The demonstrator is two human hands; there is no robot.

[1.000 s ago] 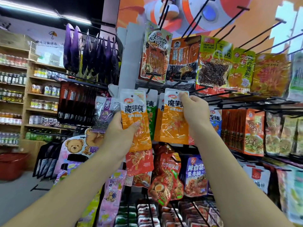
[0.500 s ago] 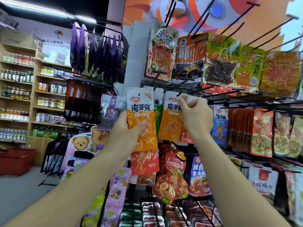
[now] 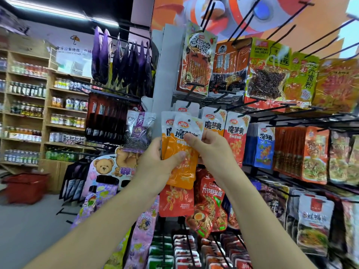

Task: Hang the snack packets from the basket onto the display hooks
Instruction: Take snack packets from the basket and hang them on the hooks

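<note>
My left hand [image 3: 158, 160] grips a small stack of orange snack packets [image 3: 182, 152] with white tops, thumb across the front one. My right hand [image 3: 206, 148] pinches the white top of the front packet in that stack. Both hands are in front of the display rack, just below a row of black display hooks [image 3: 219, 109]. An orange packet [image 3: 212, 121] of the same kind and a red one [image 3: 236, 133] hang on those hooks, right of my hands. The hook behind my held stack is hidden.
A red shopping basket [image 3: 25, 186] stands on the floor at far left, by wooden shelves [image 3: 29, 113] of bottles. Long black hooks [image 3: 287, 111] stick out toward me from the rack, some bare at the upper right. Hanging packets fill the rack around and below my hands.
My right hand has left the orange packet now hanging on its hook and moved left to the stack in my left hand. The view has shifted closer to the rack.
</note>
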